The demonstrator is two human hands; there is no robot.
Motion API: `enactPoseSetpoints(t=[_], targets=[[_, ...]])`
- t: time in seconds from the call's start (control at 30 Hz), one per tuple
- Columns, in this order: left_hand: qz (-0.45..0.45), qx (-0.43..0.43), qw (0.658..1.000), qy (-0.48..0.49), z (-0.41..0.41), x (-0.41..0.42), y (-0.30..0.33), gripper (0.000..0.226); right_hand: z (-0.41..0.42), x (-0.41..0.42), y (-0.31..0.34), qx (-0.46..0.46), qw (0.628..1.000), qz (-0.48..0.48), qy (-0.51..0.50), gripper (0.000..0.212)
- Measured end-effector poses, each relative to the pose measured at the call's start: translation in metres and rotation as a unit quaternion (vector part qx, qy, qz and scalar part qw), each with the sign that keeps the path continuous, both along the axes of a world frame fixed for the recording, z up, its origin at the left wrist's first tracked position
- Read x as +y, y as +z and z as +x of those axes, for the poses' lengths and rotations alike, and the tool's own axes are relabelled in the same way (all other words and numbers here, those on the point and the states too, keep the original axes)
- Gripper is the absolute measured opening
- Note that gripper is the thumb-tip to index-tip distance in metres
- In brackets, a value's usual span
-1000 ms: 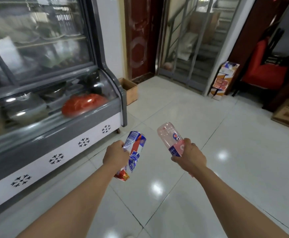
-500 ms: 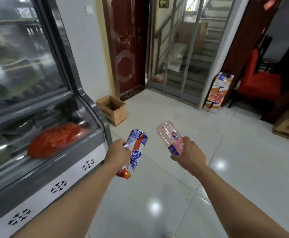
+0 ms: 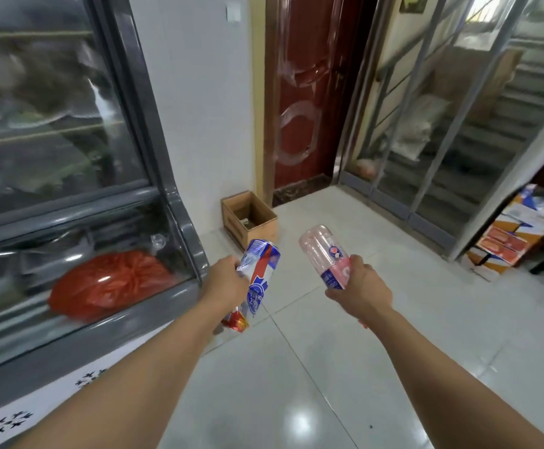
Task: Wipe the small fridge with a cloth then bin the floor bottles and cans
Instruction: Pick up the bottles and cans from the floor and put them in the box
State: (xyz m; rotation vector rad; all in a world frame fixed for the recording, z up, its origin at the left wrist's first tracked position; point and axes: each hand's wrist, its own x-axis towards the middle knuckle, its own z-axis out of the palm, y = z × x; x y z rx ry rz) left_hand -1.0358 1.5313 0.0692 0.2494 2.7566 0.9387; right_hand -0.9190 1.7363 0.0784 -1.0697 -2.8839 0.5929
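My left hand [image 3: 227, 281] grips a can [image 3: 259, 277] and my right hand [image 3: 359, 291] a pink bottle [image 3: 325, 254], both held out toward the open cardboard box [image 3: 249, 218] on the floor [image 3: 329, 367], likely their bin.

Open tiled floor [image 3: 377, 335] ahead; display fridge [image 3: 79, 222] walls the left, cardboard box [image 3: 249, 218] by the wall.

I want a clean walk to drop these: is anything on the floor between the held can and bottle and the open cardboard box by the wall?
Nothing visible: bare tile lies between the can, the bottle and the cardboard box.
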Motion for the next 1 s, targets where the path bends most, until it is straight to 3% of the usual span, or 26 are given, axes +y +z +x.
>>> enactPoseSetpoints(t=[0.17,0.43,0.63,0.83,1.0], targets=[[0.005,-0.016,1.0,0.023,-0.097,0.052,-0.011,0.033,-0.102,0.058,-0.008,-0.021,0.999,0.015,0.024,0.073],[0.028,-0.029,0.999,0.037,-0.245,0.138,-0.009,0.027,-0.262,0.144,-0.011,-0.028,0.999,0.01,0.033,0.078],[0.004,-0.036,0.997,0.065,-0.351,0.197,-0.012,0.037,-0.38,0.207,-0.019,-0.031,0.998,0.002,0.056,0.077],[0.005,-0.031,0.992,0.124,-0.459,0.261,-0.029,0.015,-0.515,0.28,-0.039,-0.04,0.994,0.01,0.1,0.076],[0.002,-0.035,0.982,0.187,-0.534,0.306,-0.045,0.009,-0.62,0.326,-0.061,-0.048,0.986,0.018,0.16,0.075]])
